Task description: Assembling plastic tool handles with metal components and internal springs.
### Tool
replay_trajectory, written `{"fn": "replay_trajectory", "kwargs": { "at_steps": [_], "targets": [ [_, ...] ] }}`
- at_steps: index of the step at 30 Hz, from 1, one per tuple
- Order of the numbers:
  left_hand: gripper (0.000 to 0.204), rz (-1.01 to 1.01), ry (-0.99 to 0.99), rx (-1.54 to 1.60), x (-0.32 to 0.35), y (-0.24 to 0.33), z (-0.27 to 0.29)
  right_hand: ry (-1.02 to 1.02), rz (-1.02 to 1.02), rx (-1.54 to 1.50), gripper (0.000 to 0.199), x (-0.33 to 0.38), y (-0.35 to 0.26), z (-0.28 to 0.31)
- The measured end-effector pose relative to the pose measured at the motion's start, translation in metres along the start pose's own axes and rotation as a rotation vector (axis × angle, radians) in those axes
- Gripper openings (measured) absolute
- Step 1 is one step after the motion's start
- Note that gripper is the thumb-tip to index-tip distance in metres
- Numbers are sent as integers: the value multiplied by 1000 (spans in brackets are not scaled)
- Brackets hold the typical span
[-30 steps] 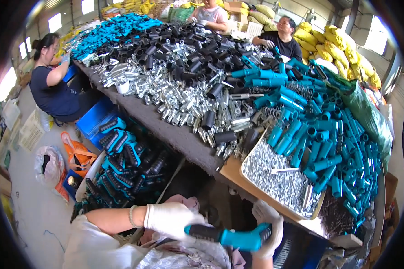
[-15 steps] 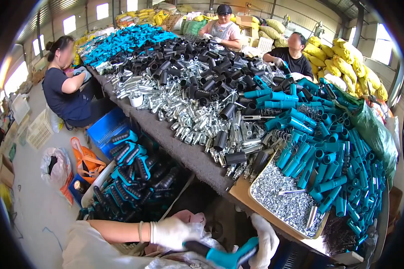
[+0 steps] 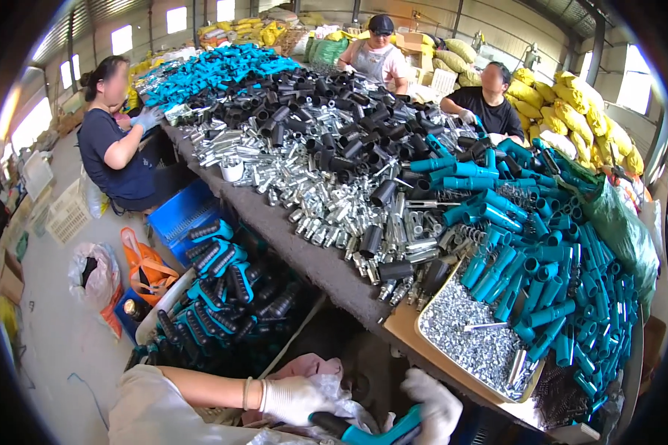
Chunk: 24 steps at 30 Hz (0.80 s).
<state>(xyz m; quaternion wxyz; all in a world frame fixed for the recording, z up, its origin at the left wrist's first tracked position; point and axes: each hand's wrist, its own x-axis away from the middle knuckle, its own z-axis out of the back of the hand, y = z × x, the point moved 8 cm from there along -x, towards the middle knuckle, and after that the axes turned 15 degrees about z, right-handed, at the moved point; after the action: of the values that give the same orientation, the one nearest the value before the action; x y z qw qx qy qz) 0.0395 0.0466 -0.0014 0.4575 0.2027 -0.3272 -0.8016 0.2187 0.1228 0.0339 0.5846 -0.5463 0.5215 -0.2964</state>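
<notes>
Bent teal tool (image 3: 367, 435), black left end (image 3: 329, 423)

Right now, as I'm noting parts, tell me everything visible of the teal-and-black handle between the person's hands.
The handle looks like plastic: black left end, teal body angling up toward the right. The white-gloved left hand grips its black end; the right hand is against its teal end. It is partly cut off by the picture's lower edge.

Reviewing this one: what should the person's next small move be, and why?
Probably close the right hand more fully around the teal end of the handle: the left hand is at its black end, while some right fingers look raised above the teal part, so a fuller hold would likely steady it.
</notes>
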Motion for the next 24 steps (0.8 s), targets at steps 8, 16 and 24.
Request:
{"fn": "replay_trajectory", "kwargs": {
  "at_steps": [8,16,24],
  "targets": [
    [15,359,-222,-64,2,-20,-5,-93,-9,285,14,-10,-4,-6],
    [21,-85,200,-367,-57,-13,110,-523,-312,81,48,22,80,-69],
    [29,1109,778,-704,-6,-230,304,-455,-95,210,33,25,80,-56]
  ]
}}
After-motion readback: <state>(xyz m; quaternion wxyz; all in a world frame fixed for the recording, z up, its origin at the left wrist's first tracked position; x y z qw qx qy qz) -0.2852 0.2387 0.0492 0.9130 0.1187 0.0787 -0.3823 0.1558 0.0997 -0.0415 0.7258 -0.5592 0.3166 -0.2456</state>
